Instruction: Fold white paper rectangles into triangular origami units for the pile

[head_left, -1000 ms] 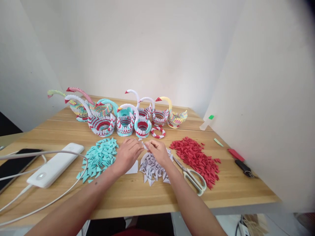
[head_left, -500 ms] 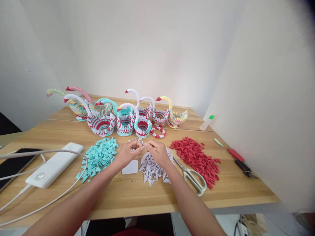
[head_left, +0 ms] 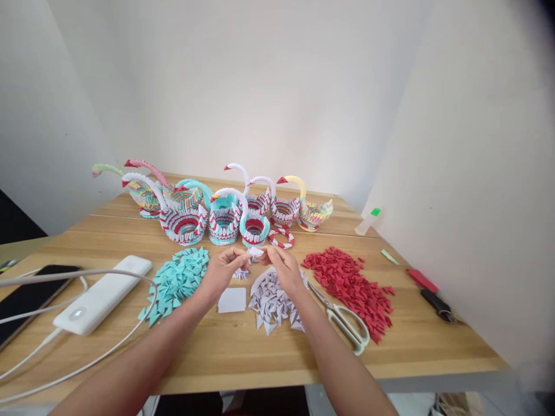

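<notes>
Between my hands is a small piece of white paper, raised above the table. My left hand pinches its left side. The fingers of my right hand are closed at its right end. Under and beside my right hand spreads a pile of pale lilac folded paper triangles. A few more pale triangles lie beyond my left fingers. A stack of white paper slips rests between my forearms. Turquoise triangles are heaped to the left, red triangles to the right.
Several folded-paper swans stand across the back, with a red-and-white paper ring before them. Scissors lie right of my right forearm. A white power bank, a cable and a phone occupy the left side.
The white paper now shows as a flat piece between my fingers, where before it was mostly hidden. My hands have moved slightly apart. The whole view has shifted a little.
</notes>
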`<state>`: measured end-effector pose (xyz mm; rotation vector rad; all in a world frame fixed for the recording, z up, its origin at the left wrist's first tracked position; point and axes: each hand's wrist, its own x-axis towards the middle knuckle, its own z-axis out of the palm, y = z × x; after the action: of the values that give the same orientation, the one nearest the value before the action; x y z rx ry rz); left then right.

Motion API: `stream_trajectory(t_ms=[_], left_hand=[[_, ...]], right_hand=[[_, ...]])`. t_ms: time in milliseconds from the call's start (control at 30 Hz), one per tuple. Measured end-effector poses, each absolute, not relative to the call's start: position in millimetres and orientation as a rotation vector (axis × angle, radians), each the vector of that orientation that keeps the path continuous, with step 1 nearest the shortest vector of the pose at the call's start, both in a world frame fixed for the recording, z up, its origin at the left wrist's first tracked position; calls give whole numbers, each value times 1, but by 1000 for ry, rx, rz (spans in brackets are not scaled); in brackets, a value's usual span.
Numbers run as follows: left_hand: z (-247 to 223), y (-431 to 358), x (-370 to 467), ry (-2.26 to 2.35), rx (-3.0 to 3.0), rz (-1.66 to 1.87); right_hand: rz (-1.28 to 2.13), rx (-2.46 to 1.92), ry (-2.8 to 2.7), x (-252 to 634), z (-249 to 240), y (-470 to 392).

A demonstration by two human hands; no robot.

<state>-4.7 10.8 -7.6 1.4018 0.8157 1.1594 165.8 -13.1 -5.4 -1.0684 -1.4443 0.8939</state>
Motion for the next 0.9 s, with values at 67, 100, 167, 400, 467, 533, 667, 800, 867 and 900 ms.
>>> stream_trajectory(t_ms=[67,100,167,400,467,533,667,800,867,900], left_hand=[[-7,11,-5,820,1399,1201],[-7,11,-4,823,1403,1213],[-9,11,-4,832,1409,1220],[-15,11,-2,855,1473,1196],[-15,10,-2,861,1495,1200],[-15,10,-2,880,1515,1212],[-16,10,-2,921,1594,1264],[-16,10,-2,912,1624,1201],[-15,9,-2,882,1618,1152],[-15,9,-2,864,1615,1130]], right_hand=[[969,-1054,-1420,165,-8,-12],[996,-1043,-1422,164,-9,-12],[1017,-1023,-1441,162,-13,-12],[929,-1046,-1456,162,-16,-13],[916,-1067,-1462,162,-14,-13],[914,-1085,-1464,162,-13,-13],[944,-1068,-1441,162,-14,-13],[925,-1076,-1445,162,-14,-12],[896,-1095,-1471,163,-14,-13],[881,-1099,-1483,163,-14,-14]])
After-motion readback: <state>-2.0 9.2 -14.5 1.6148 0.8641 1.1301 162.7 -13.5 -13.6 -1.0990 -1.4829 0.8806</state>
